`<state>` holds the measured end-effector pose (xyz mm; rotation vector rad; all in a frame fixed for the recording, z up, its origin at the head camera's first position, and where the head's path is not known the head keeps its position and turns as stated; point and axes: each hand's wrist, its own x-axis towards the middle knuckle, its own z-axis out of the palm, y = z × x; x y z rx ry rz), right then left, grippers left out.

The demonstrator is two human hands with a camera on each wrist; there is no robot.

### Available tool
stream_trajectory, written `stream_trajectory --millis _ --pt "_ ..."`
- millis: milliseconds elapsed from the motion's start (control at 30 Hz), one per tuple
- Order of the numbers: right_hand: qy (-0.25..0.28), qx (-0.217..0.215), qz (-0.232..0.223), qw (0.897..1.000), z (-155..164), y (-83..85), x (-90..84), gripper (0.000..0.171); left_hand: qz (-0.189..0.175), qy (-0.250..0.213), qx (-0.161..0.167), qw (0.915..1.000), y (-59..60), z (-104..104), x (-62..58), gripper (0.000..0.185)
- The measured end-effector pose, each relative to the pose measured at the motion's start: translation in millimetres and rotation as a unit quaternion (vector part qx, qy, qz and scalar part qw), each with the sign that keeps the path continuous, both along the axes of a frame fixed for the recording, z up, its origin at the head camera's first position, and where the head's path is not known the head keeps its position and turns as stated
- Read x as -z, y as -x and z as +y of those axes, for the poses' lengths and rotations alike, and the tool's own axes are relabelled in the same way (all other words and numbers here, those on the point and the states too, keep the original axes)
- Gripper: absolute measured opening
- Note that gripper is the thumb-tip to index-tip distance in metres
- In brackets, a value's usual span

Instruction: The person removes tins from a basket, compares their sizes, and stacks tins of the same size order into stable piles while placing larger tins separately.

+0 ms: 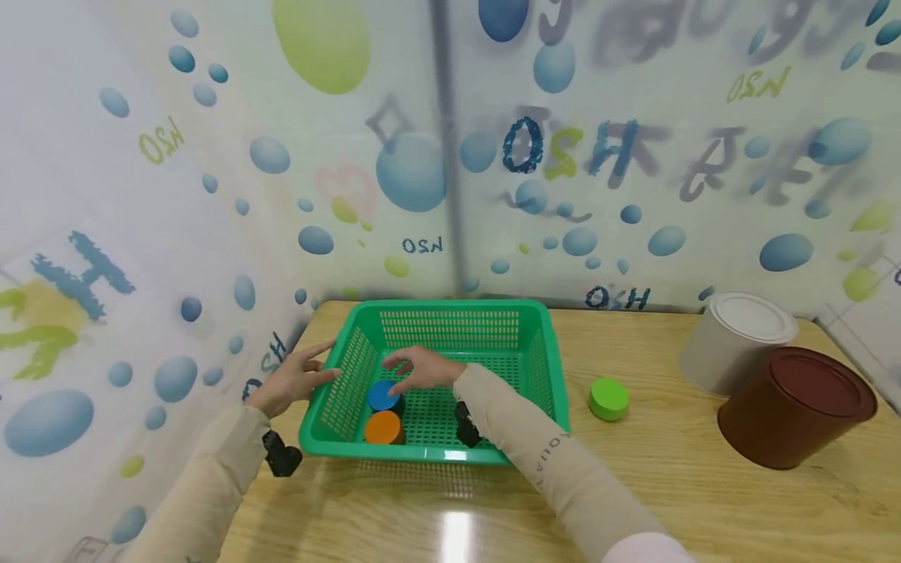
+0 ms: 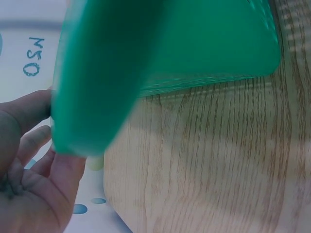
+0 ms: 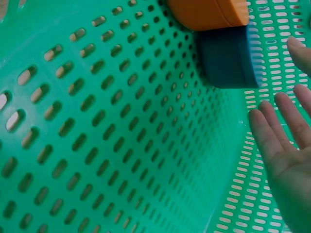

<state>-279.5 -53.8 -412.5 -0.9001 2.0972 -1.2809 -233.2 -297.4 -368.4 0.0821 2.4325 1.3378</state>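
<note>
A green slotted plastic basket [image 1: 457, 452] stands on the wooden table. At its left rim is my left hand [image 1: 290, 383], which holds the edge with thumb and fingers; the left wrist view shows these digits against the rim [image 2: 92, 111]. Inside the basket, toward its front left corner, a short blue cylinder [image 1: 383, 396] sits beside an orange one [image 1: 384, 428]. My right hand [image 1: 425, 367] reaches in over the blue cylinder, partly overlapping it from above. In the right wrist view, its spread fingers [image 3: 265, 128] are apart from the blue cylinder [image 3: 228, 58] and hold nothing.
A bright green cylinder [image 1: 608, 399] lies on the table [image 1: 633, 508] right of the basket. Farther right stand a white lidded can [image 1: 732, 344] and a dark brown lidded can [image 1: 791, 414]. A patterned wall [image 1: 479, 234] rises behind the table, another along the left.
</note>
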Motion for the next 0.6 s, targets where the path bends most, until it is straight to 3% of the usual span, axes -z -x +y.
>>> stream_trajectory --millis 200,600 --pt "-0.010 -0.010 -0.021 1.000 -2.7 -3.1 3.7 0.056 -0.002 0.001 -0.003 1.0000 -0.1 0.3 -0.1 0.067" --pt "-0.041 -0.020 -0.016 0.999 -4.9 -2.2 13.8 0.058 0.004 0.012 -0.005 0.9999 2.0 -0.3 2.1 0.068"
